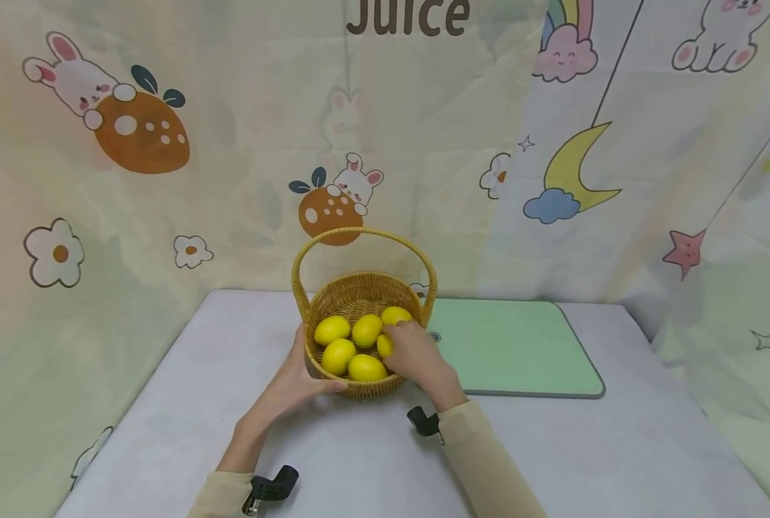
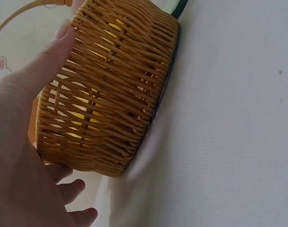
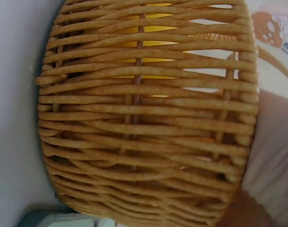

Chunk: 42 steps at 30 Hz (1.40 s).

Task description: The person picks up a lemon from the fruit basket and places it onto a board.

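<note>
A wicker basket (image 1: pixel 370 388) with a tall arched handle stands on the table, several yellow lemons (image 1: pixel 367 367) lying inside it. My left hand (image 1: pixel 294 379) holds the basket by its left side. In the left wrist view its thumb (image 2: pixel 54 54) lies along the rim. Over the basket's right rim reaches my right hand (image 1: pixel 417 360), down among the lemons. One lemon (image 1: pixel 384 346) shows between its thumb and fingers, partly covered by them. In the right wrist view the woven wall (image 3: pixel 148 113) hides the fingertips.
To the right of the basket a green cutting board (image 1: pixel 521 349) with a grey edge lies on the white-covered table (image 1: pixel 372 467). Behind the table hangs a printed cloth (image 1: pixel 249 180) with cartoon figures.
</note>
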### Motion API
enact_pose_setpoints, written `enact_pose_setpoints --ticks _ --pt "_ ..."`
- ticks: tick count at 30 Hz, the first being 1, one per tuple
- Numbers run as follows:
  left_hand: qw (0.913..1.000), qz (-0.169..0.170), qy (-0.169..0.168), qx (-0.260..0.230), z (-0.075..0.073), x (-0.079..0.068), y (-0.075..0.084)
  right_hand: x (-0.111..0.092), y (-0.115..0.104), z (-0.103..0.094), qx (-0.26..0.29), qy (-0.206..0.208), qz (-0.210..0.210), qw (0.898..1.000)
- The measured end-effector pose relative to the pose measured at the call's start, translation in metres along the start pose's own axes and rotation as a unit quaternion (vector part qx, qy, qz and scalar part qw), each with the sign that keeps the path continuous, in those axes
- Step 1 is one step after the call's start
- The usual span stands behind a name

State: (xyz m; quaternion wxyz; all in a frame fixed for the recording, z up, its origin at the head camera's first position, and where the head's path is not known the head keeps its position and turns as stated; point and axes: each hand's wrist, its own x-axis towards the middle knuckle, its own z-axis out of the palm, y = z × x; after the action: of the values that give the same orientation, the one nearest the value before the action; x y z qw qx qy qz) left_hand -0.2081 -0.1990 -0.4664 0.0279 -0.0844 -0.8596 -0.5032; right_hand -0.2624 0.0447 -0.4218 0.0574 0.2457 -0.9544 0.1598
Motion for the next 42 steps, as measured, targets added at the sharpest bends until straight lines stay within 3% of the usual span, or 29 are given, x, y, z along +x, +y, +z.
enact_pose_setpoints --ticks 11,16,25,35,42 --pt "0.9995 -0.027 -0.006 0.013 -0.002 -0.002 0.003 -0.003 0.001 -0.009 0.038 0.012 -0.012 0.999" --pt "0.9995 -0.025 -0.006 0.017 -0.003 -0.002 0.004 -0.007 0.003 -0.022 0.059 0.031 -0.014 0.998" --pt "0.9990 -0.041 -0.008 0.018 -0.002 -0.001 0.002 -0.023 0.008 -0.058 0.103 0.026 -0.009 0.994" --pt "0.9970 -0.073 -0.024 0.011 -0.001 -0.002 0.000 -0.046 0.029 -0.096 0.171 0.036 -0.006 0.985" --pt "0.9977 -0.063 -0.023 0.001 0.000 0.000 -0.001 -0.054 0.053 -0.111 0.189 0.048 0.027 0.980"
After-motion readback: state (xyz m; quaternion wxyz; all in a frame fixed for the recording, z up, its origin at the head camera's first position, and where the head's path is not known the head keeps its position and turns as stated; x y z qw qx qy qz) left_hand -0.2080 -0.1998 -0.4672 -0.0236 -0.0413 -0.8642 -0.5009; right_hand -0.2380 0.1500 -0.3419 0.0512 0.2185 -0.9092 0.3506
